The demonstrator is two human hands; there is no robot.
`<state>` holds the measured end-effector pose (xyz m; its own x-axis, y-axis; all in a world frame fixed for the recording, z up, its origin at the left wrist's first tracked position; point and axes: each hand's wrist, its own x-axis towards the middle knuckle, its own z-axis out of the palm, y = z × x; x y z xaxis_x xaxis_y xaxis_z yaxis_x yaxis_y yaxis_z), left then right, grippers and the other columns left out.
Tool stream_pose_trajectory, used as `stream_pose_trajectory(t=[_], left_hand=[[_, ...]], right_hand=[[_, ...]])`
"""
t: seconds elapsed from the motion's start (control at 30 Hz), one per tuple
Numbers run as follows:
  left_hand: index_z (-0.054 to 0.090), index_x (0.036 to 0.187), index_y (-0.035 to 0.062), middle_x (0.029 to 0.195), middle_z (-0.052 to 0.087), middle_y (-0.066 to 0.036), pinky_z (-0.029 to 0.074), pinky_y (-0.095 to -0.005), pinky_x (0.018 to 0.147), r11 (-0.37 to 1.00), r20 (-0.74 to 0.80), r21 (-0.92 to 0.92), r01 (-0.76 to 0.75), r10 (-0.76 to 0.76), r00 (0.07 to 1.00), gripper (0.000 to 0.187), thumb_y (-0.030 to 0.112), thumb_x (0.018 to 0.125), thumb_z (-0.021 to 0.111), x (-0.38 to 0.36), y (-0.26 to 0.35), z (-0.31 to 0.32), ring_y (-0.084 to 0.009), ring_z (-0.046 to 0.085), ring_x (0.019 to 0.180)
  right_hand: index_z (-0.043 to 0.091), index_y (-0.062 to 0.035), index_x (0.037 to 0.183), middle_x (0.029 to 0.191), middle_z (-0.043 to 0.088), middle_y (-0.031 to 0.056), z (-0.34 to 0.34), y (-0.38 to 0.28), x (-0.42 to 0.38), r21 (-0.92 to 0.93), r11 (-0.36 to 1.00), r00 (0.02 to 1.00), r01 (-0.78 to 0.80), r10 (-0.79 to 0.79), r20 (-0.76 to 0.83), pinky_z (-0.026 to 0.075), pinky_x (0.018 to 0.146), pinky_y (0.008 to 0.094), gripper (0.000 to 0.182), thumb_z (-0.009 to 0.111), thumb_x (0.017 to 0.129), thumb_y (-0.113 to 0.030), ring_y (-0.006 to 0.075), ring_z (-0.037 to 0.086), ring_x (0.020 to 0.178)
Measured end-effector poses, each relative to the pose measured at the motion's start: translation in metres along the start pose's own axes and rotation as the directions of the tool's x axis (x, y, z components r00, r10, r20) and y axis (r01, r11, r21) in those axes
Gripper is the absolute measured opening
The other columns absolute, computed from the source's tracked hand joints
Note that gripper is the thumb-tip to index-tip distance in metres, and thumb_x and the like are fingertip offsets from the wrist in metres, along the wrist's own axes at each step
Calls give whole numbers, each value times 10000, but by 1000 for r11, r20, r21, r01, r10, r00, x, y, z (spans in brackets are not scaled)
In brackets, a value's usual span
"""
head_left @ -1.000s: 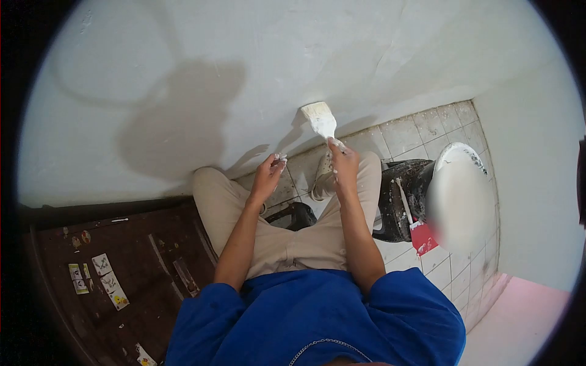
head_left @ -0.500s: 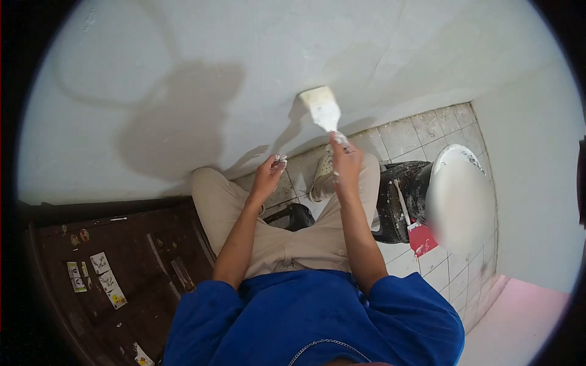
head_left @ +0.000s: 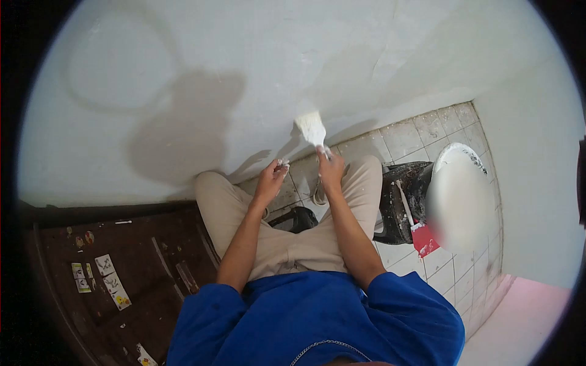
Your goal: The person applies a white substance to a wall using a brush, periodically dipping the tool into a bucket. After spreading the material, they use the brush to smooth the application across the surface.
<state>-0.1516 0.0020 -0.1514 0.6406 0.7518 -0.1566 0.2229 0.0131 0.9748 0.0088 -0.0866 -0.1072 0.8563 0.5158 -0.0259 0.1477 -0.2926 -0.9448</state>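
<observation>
My right hand (head_left: 331, 171) grips the handle of a wide white paintbrush (head_left: 312, 129), its pale bristles pointing up at the light grey wall (head_left: 256, 55) and overlapping its lower part in this view. White smears mark the fingers. To the left, over my knees, my left hand (head_left: 273, 183) is curled closed, with white paste-like stuff on its fingertips; whether it holds anything I cannot tell.
At right, a bucket with a white rim (head_left: 455, 148) stands on the tiled floor (head_left: 427, 125), partly blurred. A red-bladed scraper (head_left: 423, 240) leans by a black paint-spotted stool (head_left: 397, 207). A dark brown wooden panel with stickers (head_left: 113, 283) lies at left.
My right hand has moved down and left with the paintbrush, drawing it toward my body. My left hand has shifted slightly; its fingers stay curled.
</observation>
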Motion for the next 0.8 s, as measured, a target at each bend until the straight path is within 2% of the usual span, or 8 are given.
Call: stream_pose_trajectory(t=[0.1,0.2,0.3,0.33,0.43,0.53,0.63,0.8], left_hand=[[553,1007,-34,894,634,-111,455,-275,655,998,-19,-5,-70,70,997,211,161,929,571,0,-6,-1,-109,550,725],[552,1020,-32,897,635,-103,454,-271,647,997,-11,42,-65,66,998,211,159,930,568,-2,5,-2,-107,547,716],[552,1036,-28,892,634,-92,452,-268,626,1000,30,11,-1,1,1000,208,151,930,564,-3,11,-2,-103,550,708],[562,1065,-20,914,639,-83,453,-264,682,1000,33,5,26,-27,999,214,148,932,562,-5,5,0,-109,564,768],[580,1123,-7,966,648,-67,456,-258,800,999,35,7,48,-48,998,238,138,936,558,4,-3,-3,-124,595,895],[576,1127,-13,986,647,-72,456,-258,813,999,34,8,44,-45,998,241,133,936,556,-1,-2,-4,-129,596,914],[570,1132,-18,995,643,-73,452,-257,819,999,48,-13,51,-50,998,245,131,939,553,1,-2,-1,-129,592,926],[566,1129,-15,989,641,-69,450,-261,823,999,52,31,31,-33,998,236,128,942,543,-1,-2,-3,-128,584,926]], right_hand=[[645,62,833,584,472,-15,-9,12,-11,129,978,984,-165,154,91,336,527,277,360,613,904,-290,70,389,593],[639,65,822,583,475,-15,-19,-27,-12,170,985,999,38,-38,-3,340,526,279,367,616,901,-293,68,392,592],[642,53,804,585,476,-18,-9,-33,-2,194,980,998,-46,37,51,337,526,275,357,623,897,-292,65,390,593],[644,41,770,573,483,-13,-3,-21,0,243,967,995,-81,66,69,338,509,283,340,629,888,-276,68,398,554],[643,36,723,538,491,5,-8,16,-4,45,974,971,-222,217,98,342,486,296,341,638,869,-272,83,421,497],[646,28,683,508,505,31,-7,46,-9,177,913,928,-367,347,134,348,474,316,356,643,850,-287,116,447,452],[651,28,677,512,529,56,3,55,-2,7,932,922,-361,356,149,373,495,332,381,643,840,-316,140,475,462],[667,35,711,535,560,74,18,52,5,-48,941,933,-335,338,123,405,531,354,390,640,837,-333,156,504,489]])
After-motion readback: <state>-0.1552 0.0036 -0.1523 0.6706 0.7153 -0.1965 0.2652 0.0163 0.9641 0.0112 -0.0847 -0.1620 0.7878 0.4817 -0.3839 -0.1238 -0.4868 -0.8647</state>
